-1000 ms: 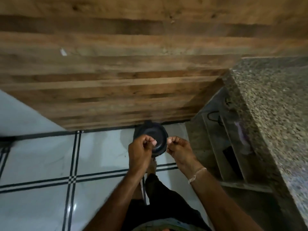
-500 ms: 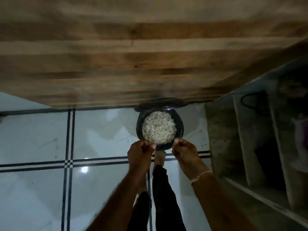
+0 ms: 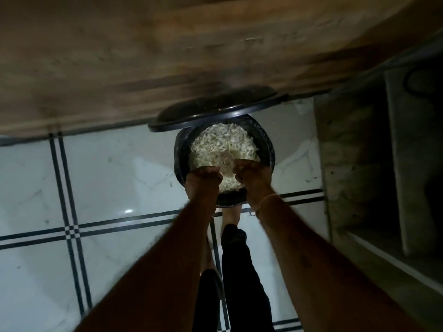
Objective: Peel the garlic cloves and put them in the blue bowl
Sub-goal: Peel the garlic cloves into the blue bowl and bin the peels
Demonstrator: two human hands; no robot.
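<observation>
Hands, left and right, over bin

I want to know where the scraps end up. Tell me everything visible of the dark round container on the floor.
The dark round container stands on the pale tiled floor. Its dark lid is tipped up at the far side. Pale shredded scraps fill it nearly to the rim. The left hand and right hand are over its near edge, fingers curled; contact is unclear.
</observation>
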